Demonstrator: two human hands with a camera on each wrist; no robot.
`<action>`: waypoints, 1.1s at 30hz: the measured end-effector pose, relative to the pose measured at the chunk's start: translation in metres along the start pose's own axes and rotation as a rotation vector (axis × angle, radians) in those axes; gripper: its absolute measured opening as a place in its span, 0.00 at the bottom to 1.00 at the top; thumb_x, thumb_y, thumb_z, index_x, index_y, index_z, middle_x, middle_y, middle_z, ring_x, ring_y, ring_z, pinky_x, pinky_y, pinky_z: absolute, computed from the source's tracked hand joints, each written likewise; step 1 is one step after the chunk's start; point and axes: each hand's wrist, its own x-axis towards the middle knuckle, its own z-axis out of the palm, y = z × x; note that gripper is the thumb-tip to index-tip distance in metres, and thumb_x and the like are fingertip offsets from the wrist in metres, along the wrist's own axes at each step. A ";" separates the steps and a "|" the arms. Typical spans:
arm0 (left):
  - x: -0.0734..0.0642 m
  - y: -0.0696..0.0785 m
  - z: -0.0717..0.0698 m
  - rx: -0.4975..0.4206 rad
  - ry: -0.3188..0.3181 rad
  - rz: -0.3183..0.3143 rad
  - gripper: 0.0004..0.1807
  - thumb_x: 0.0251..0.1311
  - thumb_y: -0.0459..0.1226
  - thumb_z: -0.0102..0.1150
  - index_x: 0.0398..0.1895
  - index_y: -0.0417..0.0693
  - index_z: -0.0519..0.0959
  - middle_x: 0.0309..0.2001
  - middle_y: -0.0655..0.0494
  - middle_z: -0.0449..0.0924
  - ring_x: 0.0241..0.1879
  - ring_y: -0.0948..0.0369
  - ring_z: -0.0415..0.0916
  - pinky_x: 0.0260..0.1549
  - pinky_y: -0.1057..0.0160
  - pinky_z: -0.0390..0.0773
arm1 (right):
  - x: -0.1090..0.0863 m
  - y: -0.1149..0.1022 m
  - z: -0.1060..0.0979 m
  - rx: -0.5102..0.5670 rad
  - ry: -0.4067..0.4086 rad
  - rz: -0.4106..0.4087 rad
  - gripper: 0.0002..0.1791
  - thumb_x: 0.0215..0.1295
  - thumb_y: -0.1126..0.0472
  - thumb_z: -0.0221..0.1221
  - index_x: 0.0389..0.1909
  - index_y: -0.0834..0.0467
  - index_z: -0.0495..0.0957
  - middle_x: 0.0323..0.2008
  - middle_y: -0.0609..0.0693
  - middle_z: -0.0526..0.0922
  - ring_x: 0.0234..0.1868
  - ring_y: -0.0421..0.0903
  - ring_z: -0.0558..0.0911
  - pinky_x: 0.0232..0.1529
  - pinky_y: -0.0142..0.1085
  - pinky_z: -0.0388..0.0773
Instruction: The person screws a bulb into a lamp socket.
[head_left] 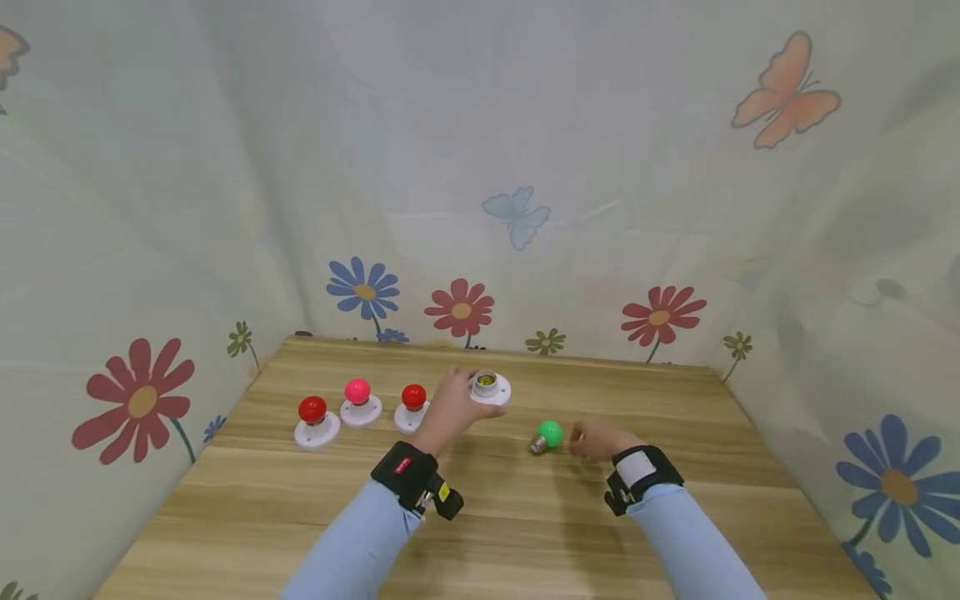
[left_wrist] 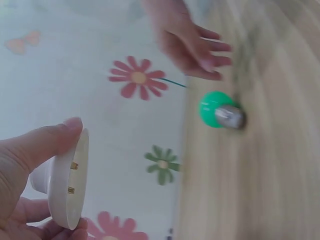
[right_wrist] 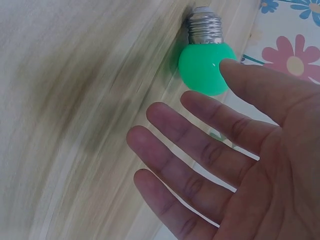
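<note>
My left hand (head_left: 452, 407) grips a white lamp socket (head_left: 491, 388) by its round base, thumb on one side and fingers on the other. The socket's threaded mouth faces up, and in the left wrist view two brass contacts show on the underside of its base (left_wrist: 75, 190). A green light bulb (head_left: 551, 433) lies on its side on the table, its metal screw cap pointing left. Just right of the bulb is my right hand (head_left: 600, 440), its fingers spread and holding nothing. In the right wrist view its thumb tip overlaps the bulb's green globe (right_wrist: 202, 70).
Left of my left hand, three white sockets stand on the wooden table (head_left: 495, 533): one with a red bulb (head_left: 312, 409), one with a pink bulb (head_left: 357, 391), one with another red bulb (head_left: 413, 397). A flowered cloth (head_left: 420, 167) hangs behind and at both sides.
</note>
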 end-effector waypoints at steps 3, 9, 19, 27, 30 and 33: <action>-0.001 0.016 -0.013 -0.003 0.020 0.011 0.45 0.43 0.48 0.77 0.65 0.44 0.69 0.60 0.43 0.69 0.57 0.47 0.69 0.58 0.47 0.73 | -0.001 -0.003 -0.003 -0.013 -0.001 -0.007 0.10 0.67 0.58 0.58 0.36 0.62 0.78 0.27 0.49 0.78 0.29 0.44 0.78 0.30 0.36 0.75; -0.004 0.023 -0.020 0.002 0.025 0.003 0.44 0.43 0.46 0.78 0.65 0.44 0.70 0.60 0.43 0.68 0.57 0.46 0.68 0.57 0.47 0.74 | 0.001 -0.004 -0.005 -0.022 -0.003 0.000 0.10 0.68 0.58 0.57 0.37 0.62 0.78 0.27 0.50 0.79 0.28 0.44 0.78 0.31 0.36 0.76; -0.007 0.015 -0.010 0.005 0.007 -0.008 0.44 0.41 0.46 0.78 0.64 0.42 0.70 0.58 0.43 0.69 0.56 0.47 0.69 0.58 0.47 0.74 | 0.013 -0.021 -0.016 -0.219 0.417 0.078 0.16 0.67 0.58 0.57 0.48 0.67 0.76 0.44 0.63 0.83 0.43 0.58 0.83 0.42 0.54 0.80; -0.008 0.009 -0.004 0.007 -0.016 0.009 0.44 0.41 0.45 0.79 0.63 0.40 0.70 0.58 0.42 0.68 0.57 0.46 0.69 0.58 0.45 0.73 | 0.033 -0.024 0.005 -0.158 0.128 -0.152 0.29 0.68 0.67 0.55 0.69 0.64 0.62 0.70 0.70 0.57 0.68 0.67 0.62 0.67 0.57 0.62; -0.010 0.008 -0.002 0.010 -0.016 0.007 0.43 0.41 0.45 0.79 0.63 0.41 0.71 0.58 0.42 0.69 0.56 0.46 0.69 0.58 0.46 0.73 | 0.036 -0.020 0.013 -0.135 0.066 -0.166 0.26 0.64 0.71 0.57 0.64 0.66 0.69 0.65 0.70 0.66 0.65 0.66 0.68 0.65 0.56 0.65; -0.012 0.007 -0.001 0.008 -0.015 -0.002 0.43 0.41 0.45 0.79 0.63 0.41 0.71 0.57 0.43 0.69 0.55 0.47 0.70 0.57 0.47 0.74 | 0.039 -0.015 0.018 -0.086 0.072 -0.139 0.23 0.60 0.72 0.59 0.58 0.67 0.73 0.56 0.66 0.77 0.56 0.60 0.77 0.59 0.53 0.72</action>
